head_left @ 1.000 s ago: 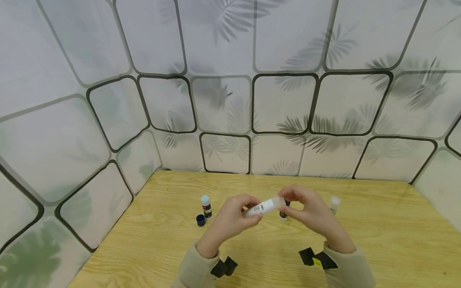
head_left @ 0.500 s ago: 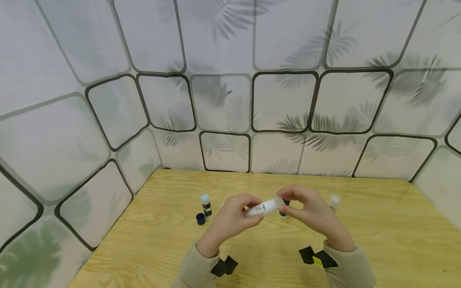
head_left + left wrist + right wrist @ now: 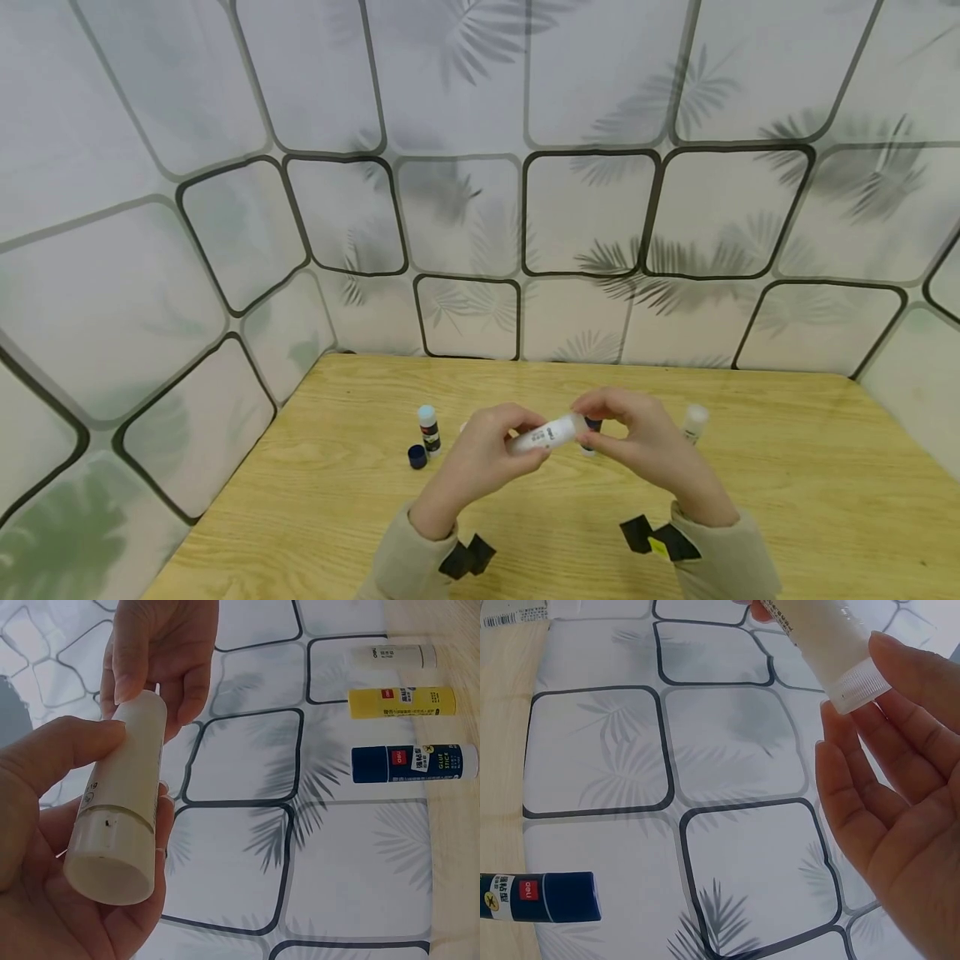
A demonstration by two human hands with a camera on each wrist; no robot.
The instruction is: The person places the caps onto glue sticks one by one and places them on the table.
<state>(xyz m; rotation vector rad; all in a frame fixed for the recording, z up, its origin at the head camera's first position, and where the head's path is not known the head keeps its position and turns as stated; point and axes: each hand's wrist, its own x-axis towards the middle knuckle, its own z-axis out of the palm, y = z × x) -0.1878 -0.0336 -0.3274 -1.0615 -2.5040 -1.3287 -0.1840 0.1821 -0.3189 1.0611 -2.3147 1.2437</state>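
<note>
A white glue stick [image 3: 546, 434] is held tilted above the table between both hands. My left hand [image 3: 487, 446] grips its body, thumb on one side and fingers curled round the other; its plain round end [image 3: 111, 866] faces the left wrist camera. My right hand [image 3: 637, 433] pinches the opposite end with thumb and fingertips, at a translucent ridged part [image 3: 864, 684]. Behind the right hand stands a dark blue glue stick [image 3: 590, 437], partly covered by the fingers. A yellow glue stick [image 3: 403, 702] shows in the left wrist view, hidden from the head view.
On the wooden table [image 3: 315, 517], an uncapped glue stick [image 3: 429, 429] stands at left beside its dark blue cap [image 3: 417, 456]. Another white glue stick [image 3: 694, 423] stands beyond the right wrist. A patterned cloth wall [image 3: 465, 225] rises behind the table.
My right hand has shifted slightly left toward the left hand, and less of the translucent end shows past the label. The glue stick has turned a little in the grip.
</note>
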